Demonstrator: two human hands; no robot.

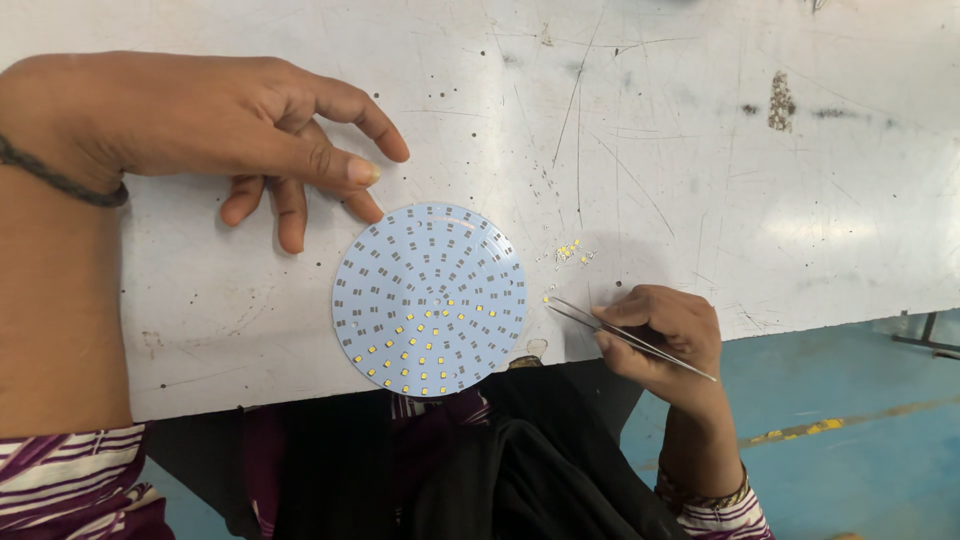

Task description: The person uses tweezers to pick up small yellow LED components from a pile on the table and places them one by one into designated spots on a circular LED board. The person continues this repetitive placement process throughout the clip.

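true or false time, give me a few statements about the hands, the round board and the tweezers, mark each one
1. The right hand holds tweezers. True.
2. The round board is fully covered with yellow chips. False: only part of its lower area has them.
3. The left hand grips the tweezers. False: its fingers rest on the table by the board's upper left edge.
4. Loose yellow chips lie on the table right of the board. True.

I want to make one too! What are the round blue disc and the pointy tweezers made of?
The round disc looks like a thin, stiff circuit board with a smooth pale blue coating, dotted with grey pads and small yellow chips. The tweezers in the right hand look like bare metal: thin, silvery, shiny. The table seems scratched, white-painted board.
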